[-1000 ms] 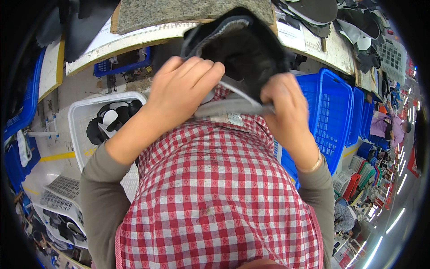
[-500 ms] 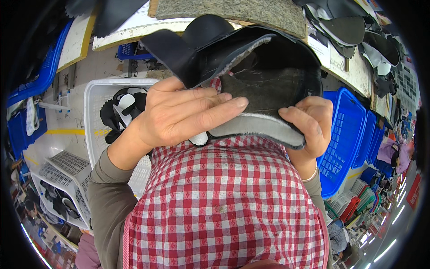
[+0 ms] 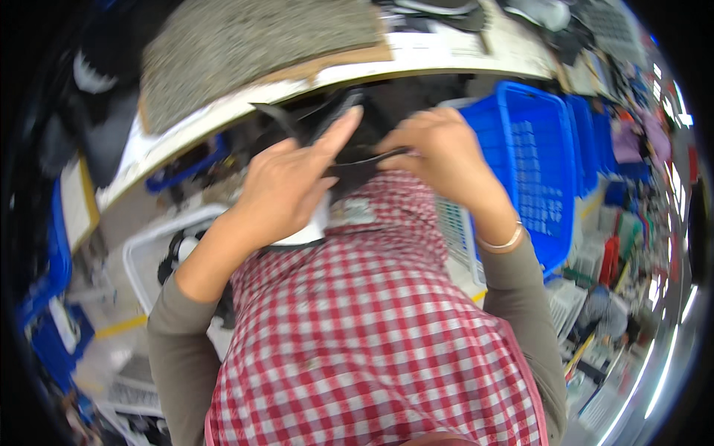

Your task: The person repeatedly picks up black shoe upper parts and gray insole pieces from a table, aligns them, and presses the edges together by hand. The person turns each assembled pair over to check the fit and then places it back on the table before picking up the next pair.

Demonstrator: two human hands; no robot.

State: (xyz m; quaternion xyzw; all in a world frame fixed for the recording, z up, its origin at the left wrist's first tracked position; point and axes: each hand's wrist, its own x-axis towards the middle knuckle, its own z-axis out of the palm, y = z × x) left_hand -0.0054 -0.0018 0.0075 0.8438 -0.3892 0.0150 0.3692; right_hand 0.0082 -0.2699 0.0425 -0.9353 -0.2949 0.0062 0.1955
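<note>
A black leather shoe upper (image 3: 355,176) with a pale lining is held in front of my apron, blurred by motion. My left hand (image 3: 282,189) grips its left side, with the index finger stretched along the black leather and the thumb below. White lining (image 3: 311,227) shows under that hand. On the other side, my right hand (image 3: 446,152) pinches a dark edge of the upper between thumb and fingers. Much of the upper is hidden behind my hands or lost against the dark space under the table.
A white worktable (image 3: 439,56) with a grey, rough-topped board (image 3: 253,56) runs along the far side. Blue plastic baskets (image 3: 539,171) stand at the right. A white crate (image 3: 137,256) with black and white pieces sits at the left. More shoe parts (image 3: 539,13) lie on the table.
The upper has been turned, so its wide dark inside no longer faces me. My right hand has moved inward, closer to my left. The whole view has shifted, and the board appears farther left.
</note>
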